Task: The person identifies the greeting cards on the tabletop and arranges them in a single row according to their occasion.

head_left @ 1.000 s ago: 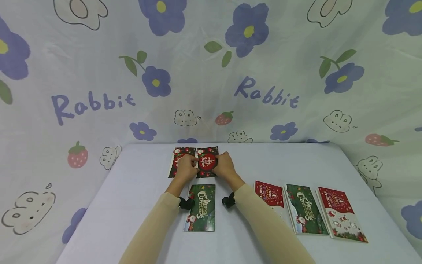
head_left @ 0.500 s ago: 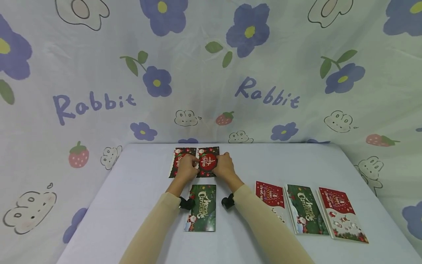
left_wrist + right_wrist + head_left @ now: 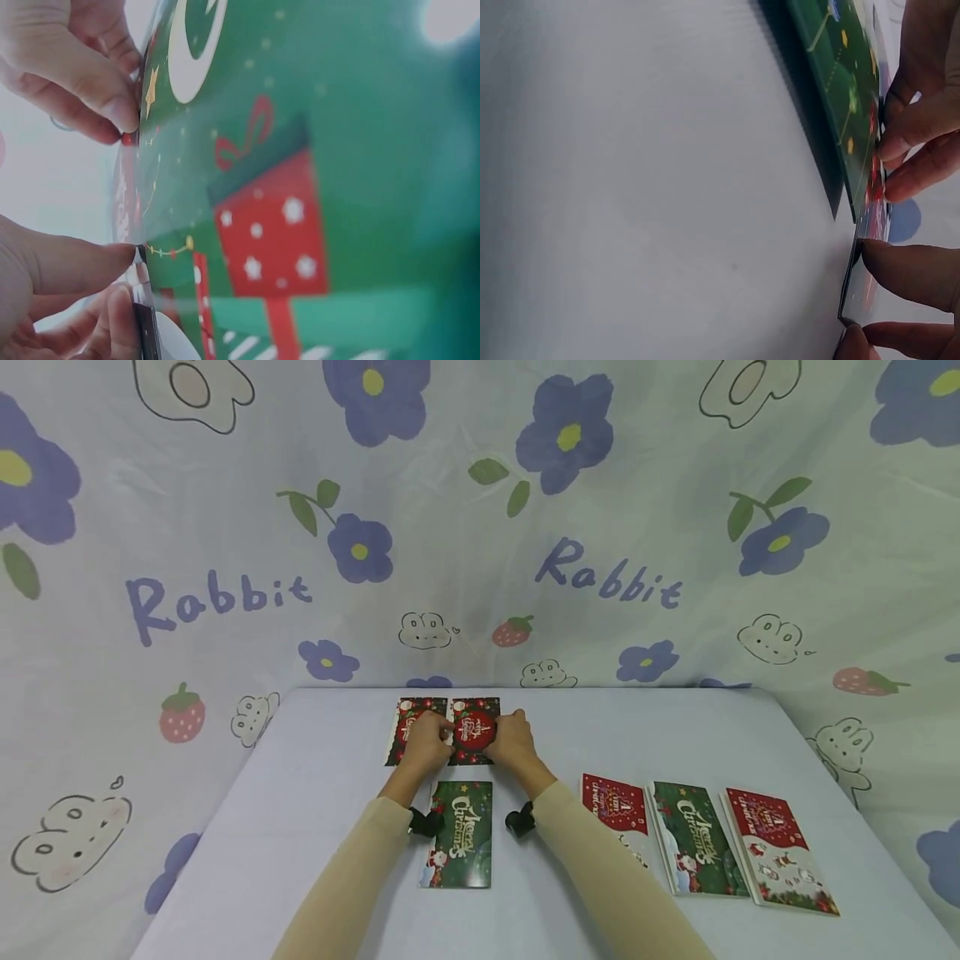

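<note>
Two small dark red Christmas cards lie side by side near the back of the table. The right-hand card (image 3: 474, 731) is between both hands. My left hand (image 3: 427, 742) pinches its left edge, with the thumb toward it, and covers part of the left-hand card (image 3: 407, 718). At the right edge of that same card, my right hand (image 3: 512, 742) pinches with thumb and fingers. In the right wrist view, fingertips (image 3: 874, 259) meet the thin card edge. Below the hands lies a larger green Christmas card (image 3: 461, 835), which fills much of the left wrist view.
To the right stand three stacks of larger cards: a red and white one (image 3: 617, 806) partly behind the right sleeve, a green one (image 3: 697, 839) and another red and white one (image 3: 780, 852). They rest on a white table (image 3: 247, 860). A patterned curtain (image 3: 465, 543) hangs behind it.
The right-hand red card has turned slightly, so its top edge lies straighter. Both hands keep nearly the same place and hold, and the other cards stay put.
</note>
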`<state>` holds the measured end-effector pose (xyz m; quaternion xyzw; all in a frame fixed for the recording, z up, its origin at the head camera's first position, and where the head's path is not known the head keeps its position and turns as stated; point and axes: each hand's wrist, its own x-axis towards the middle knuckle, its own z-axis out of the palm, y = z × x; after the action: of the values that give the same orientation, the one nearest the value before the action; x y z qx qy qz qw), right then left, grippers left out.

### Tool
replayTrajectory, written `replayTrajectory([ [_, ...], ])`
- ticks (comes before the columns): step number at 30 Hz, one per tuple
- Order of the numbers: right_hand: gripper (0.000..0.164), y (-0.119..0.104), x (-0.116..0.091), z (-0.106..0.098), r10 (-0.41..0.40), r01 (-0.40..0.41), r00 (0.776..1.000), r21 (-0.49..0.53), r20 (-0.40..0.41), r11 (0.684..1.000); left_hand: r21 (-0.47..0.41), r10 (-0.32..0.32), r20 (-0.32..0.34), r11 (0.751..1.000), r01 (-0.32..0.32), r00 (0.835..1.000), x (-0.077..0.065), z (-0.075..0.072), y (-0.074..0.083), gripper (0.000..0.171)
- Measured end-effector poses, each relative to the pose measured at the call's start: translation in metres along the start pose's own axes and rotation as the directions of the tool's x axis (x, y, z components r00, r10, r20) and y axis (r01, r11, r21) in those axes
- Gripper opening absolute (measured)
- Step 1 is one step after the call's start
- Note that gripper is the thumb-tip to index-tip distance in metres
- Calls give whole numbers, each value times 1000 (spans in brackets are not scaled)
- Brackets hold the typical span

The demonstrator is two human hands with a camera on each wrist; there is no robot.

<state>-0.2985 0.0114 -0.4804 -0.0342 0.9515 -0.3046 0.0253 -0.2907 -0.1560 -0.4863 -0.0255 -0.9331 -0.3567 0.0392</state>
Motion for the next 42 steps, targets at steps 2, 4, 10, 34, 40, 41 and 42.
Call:
replayTrajectory([
  [2, 52, 0, -1, 0, 3, -3, 1000, 0, 0, 1000, -2, -1, 3, 1000, 1, 1000, 0, 0, 0, 35],
  [4, 51, 0, -1, 1, 0, 0, 1000, 1, -4, 1000, -8, -11, 7, 1000, 12, 1000, -1, -1, 0, 35],
  [10, 50, 1, -2, 3, -21, 21, 1000, 5, -19, 1000, -36, -36, 14, 999, 37, 999, -1, -1, 2, 34],
  [34, 62, -9, -33, -21, -98, 104, 994, 116, -53, 988, -148, -29, 93, 988, 43, 995, -22, -25, 23, 27],
  [40, 61, -7, -52, -26, -137, 141, 990, 182, -32, 973, -121, -35, 166, 991, 56, 986, -42, -39, 23, 22],
  [41, 60, -7, -55, -27, -138, 141, 990, 194, -32, 971, -123, -33, 174, 991, 55, 984, -46, -40, 22, 21],
  [42, 59, -6, -58, -28, -138, 141, 990, 205, -29, 969, -125, -32, 179, 991, 55, 983, -49, -42, 22, 21],
])
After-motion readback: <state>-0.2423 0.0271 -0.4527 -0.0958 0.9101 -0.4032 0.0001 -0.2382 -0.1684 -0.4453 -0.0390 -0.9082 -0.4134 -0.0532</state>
